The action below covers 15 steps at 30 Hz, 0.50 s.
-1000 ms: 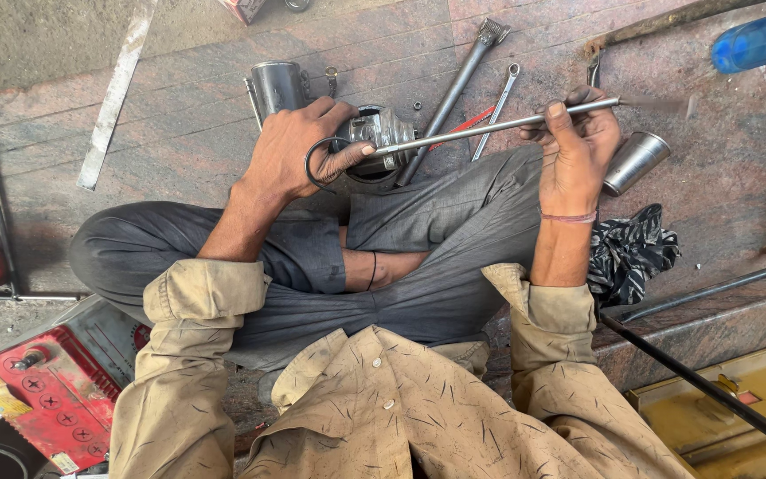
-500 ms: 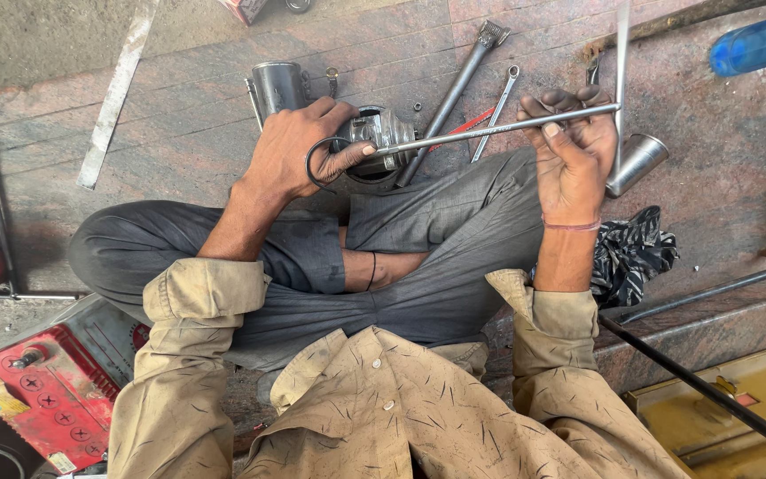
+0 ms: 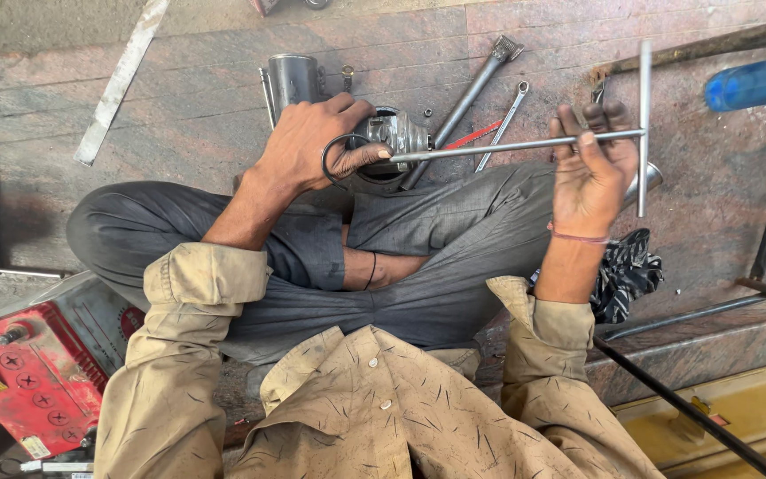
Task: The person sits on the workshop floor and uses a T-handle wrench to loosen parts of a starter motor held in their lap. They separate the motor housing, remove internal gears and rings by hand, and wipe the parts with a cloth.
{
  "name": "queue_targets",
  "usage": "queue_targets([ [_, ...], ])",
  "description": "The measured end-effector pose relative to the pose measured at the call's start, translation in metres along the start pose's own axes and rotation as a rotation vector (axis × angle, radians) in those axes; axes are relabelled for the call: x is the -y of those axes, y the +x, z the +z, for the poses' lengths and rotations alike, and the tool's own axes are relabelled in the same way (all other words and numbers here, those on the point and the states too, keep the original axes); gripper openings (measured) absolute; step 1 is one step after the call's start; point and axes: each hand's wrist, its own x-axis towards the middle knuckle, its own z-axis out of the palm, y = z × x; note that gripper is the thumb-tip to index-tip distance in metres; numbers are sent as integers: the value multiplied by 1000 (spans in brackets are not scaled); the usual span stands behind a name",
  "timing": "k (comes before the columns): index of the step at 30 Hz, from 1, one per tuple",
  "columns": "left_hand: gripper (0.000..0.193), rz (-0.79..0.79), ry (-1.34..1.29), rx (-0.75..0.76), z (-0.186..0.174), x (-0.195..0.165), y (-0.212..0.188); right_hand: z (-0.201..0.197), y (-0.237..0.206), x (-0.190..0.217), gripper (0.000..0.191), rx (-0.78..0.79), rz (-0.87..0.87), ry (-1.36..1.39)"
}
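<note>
The T-handle wrench (image 3: 525, 144) has been turned, its crossbar now upright where it lay along the shaft, the right hand (image 3: 591, 168) pinching it while the left hand (image 3: 316, 146) grips the metal part (image 3: 394, 135) at the knee.

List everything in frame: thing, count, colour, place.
Small metal engine part: 1, grey, on lap, left-held.
Long T-handle wrench: 1, silver, tip in part, right-held.
Steel cylinder: 1, grey, floor, top.
Long socket rod: 1, grey, floor.
Ring spanner: 1, silver, floor.
Flat metal strip: 1, pale, floor top left.
Red battery: 1, lower left.
Blue tube: 1, top right.
Patterned rag: 1, black-white, right.
Hands: left, right.
</note>
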Motion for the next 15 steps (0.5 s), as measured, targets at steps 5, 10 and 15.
queue_targets([
  [5, 73, 1, 1, -22, 2, 0, 0, 9, -27, 30, 34, -49, 61, -107],
  [10, 74, 13, -8, -33, 4, 3, -1, 25, -82, 54, 26, 186, 348, -798],
  [15, 75, 13, -29, -51, 7, 3, 0, 68, -165, -1, 30, 600, 311, -1683],
])
